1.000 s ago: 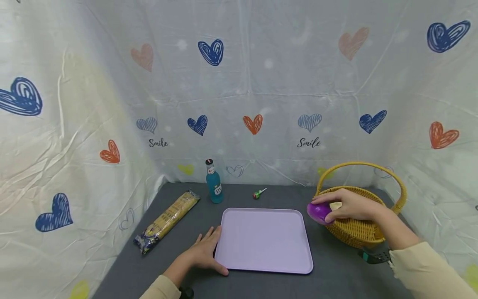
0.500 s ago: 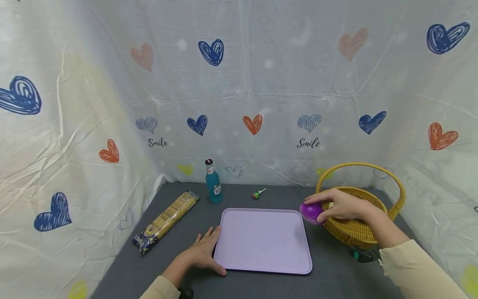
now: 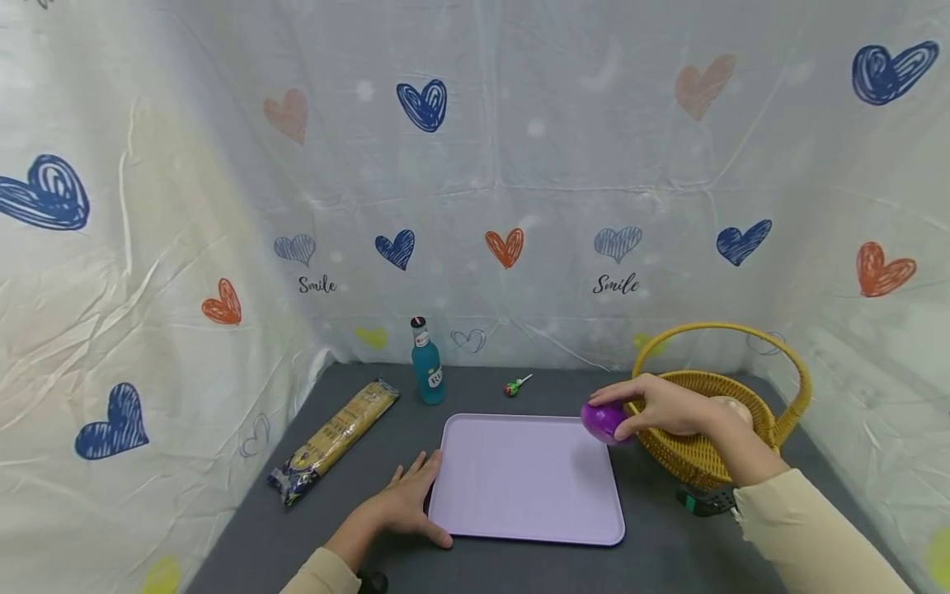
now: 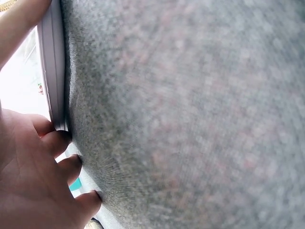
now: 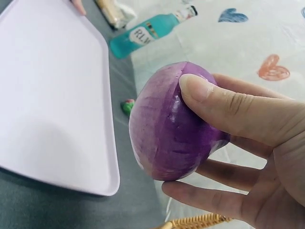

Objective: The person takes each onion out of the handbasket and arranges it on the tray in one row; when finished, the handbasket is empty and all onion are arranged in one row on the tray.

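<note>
My right hand (image 3: 668, 404) grips a purple onion (image 3: 604, 422) between thumb and fingers. It holds the onion in the air by the far right corner of a pale lilac tray (image 3: 527, 478). In the right wrist view the onion (image 5: 167, 124) looks glossy, with a paler side and a short stem end toward the palm. My left hand (image 3: 404, 503) lies with spread fingers against the tray's left edge, thumb at the near left corner. The left wrist view shows its fingertips (image 4: 71, 164) down on the grey cloth beside the tray rim (image 4: 52, 71).
A yellow wicker basket (image 3: 690, 466) with a tall handle stands on the right, a whitish round item (image 3: 735, 408) inside. Behind the tray are a blue bottle (image 3: 427, 371) and a lollipop (image 3: 514, 386). A long golden packet (image 3: 334, 441) lies at the left.
My right hand has carried the onion leftward from over the basket's left rim to the tray's far right corner. The whitish item in the basket has come into sight. The left hand stays in place.
</note>
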Demonstrator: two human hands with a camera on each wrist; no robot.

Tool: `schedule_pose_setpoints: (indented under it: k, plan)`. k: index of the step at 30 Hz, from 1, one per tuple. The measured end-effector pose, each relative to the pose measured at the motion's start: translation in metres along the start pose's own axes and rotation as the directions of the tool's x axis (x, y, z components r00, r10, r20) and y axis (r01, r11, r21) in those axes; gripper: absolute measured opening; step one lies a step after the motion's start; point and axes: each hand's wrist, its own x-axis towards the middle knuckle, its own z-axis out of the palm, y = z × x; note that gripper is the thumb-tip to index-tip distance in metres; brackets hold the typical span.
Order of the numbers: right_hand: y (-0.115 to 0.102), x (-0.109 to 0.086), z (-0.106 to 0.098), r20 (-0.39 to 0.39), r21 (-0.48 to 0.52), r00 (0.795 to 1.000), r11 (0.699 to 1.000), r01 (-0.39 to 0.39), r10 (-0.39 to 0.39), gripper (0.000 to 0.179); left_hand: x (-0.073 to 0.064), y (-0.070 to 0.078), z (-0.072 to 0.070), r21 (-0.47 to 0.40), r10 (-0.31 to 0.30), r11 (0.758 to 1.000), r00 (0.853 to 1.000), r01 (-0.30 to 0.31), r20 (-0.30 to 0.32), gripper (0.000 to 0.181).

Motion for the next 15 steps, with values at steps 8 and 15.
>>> schedule_pose_setpoints:
  k: [8, 15]
  plan:
    - [0.000, 0.009, 0.006, 0.001, 0.057, 1.000, 0.998, -0.014, 0.014, 0.052, 0.001, -0.002, 0.000, -0.010, 0.022, 1.000, 1.000, -0.022, -0.001, 0.138]
    - [-0.001, 0.022, 0.011, 0.005, 0.002, 1.000, 1.000, 0.028, -0.028, 0.053, 0.001, -0.007, 0.001, -0.018, 0.037, 0.999, 0.999, -0.037, -0.007, 0.138]
